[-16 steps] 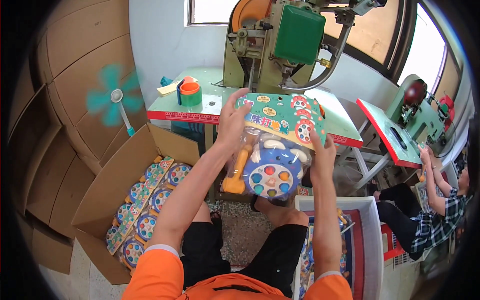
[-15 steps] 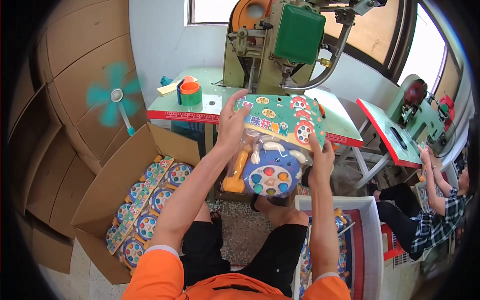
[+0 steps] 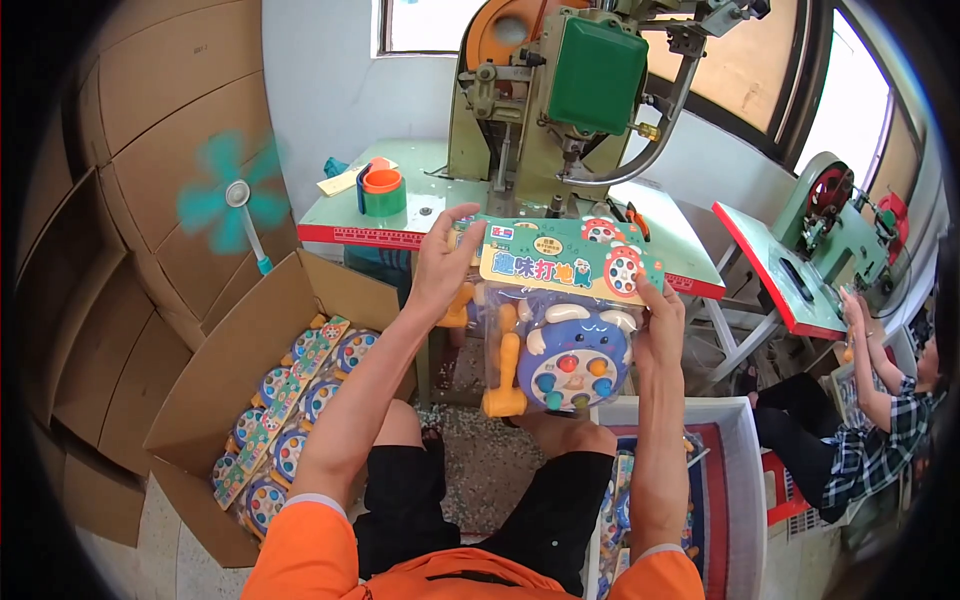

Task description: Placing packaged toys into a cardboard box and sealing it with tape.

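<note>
In front of the machine I hold a bagged toy pack (image 3: 575,350) upright. Its clear bag shows a blue animal-shaped toy with coloured buttons and a yellow toy hammer (image 3: 507,370), under a printed green and cream header card (image 3: 555,262). A second yellow hammer (image 3: 458,308) shows behind it at the left, apparently in another such pack mostly hidden by the front one. My left hand (image 3: 447,262) is closed on the card's left end, thumb toward me. My right hand (image 3: 660,318) grips the right edge below the card.
A green riveting machine (image 3: 597,75) stands on the red-edged table (image 3: 345,215) with tape rolls (image 3: 383,195). A cardboard box (image 3: 215,385) of toy packs stands left; a white bin (image 3: 735,500) with more stands right. A fan (image 3: 237,193) spins left. A co-worker (image 3: 850,440) sits right.
The front pack has moved right and slightly down and now faces me more squarely. The hammer behind it has come into view at the left. My left hand has shifted left, my right hand right.
</note>
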